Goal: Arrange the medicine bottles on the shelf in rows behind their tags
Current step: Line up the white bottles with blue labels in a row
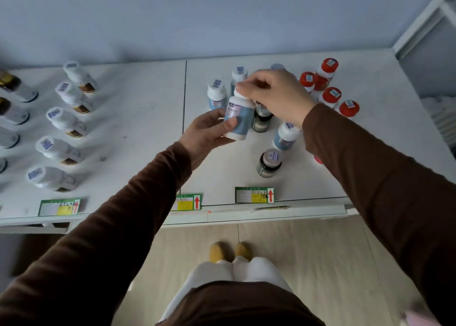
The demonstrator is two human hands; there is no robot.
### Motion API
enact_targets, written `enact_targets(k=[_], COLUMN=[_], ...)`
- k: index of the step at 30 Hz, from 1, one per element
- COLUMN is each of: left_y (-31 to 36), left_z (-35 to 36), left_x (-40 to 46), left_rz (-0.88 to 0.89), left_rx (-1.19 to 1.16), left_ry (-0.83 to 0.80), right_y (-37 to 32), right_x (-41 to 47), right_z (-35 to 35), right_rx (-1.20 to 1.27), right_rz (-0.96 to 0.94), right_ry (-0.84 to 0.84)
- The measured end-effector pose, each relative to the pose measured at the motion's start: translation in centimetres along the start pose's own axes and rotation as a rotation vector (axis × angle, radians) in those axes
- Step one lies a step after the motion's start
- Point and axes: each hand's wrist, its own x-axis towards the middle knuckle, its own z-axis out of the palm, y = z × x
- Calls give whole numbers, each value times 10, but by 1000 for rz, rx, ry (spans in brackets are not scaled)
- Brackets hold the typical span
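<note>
We see our left hand (209,130) gripping a blue-labelled bottle (238,118) above the shelf (148,118), while our right hand (276,93) pinches its cap, hiding bottles behind. A red cap (317,159) peeks past the right sleeve (370,177).

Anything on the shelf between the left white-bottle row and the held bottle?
No: in the head view the shelf is bare between the row and the held bottle, apart from a panel seam.
</note>
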Motion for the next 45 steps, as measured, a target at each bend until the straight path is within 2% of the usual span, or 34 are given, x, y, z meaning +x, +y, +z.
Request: enact_targets(k=[4, 9, 12, 16, 19, 24, 28, 33, 45], left_y=[21, 27, 29, 25, 18, 13, 4, -8, -9], left_z=[-4, -10, -15, -36, -59, -111, -149, -174, -176], left_x=[-3, -7, -12, -26, -42, -65, -75, -76, -58], left_rz=[-45, -30, 21, 112, 126, 69, 38, 101, 154], left_rx=[-122, -60, 151, 580, 742, 876, 1075, 1144, 1143], left_ry=[-132, -129, -40, 120, 181, 94, 44, -3, -14], right_y=[-15, -25, -29, -40, -53, -72, -79, -83, -80], right_x=[5, 1, -4, -10, -15, -22, -29, -43, -52], right_z=[-4, -5, 5, 33, 61, 110, 141, 168, 178], right_rx=[119, 90, -8, -170, -212, -245, -328, -388, -406], right_rz=[27, -14, -79, -160, -196, -173, -105, -16, -24], right_ry=[23, 3, -42, -80, -123, -174, -236, -246, -304])
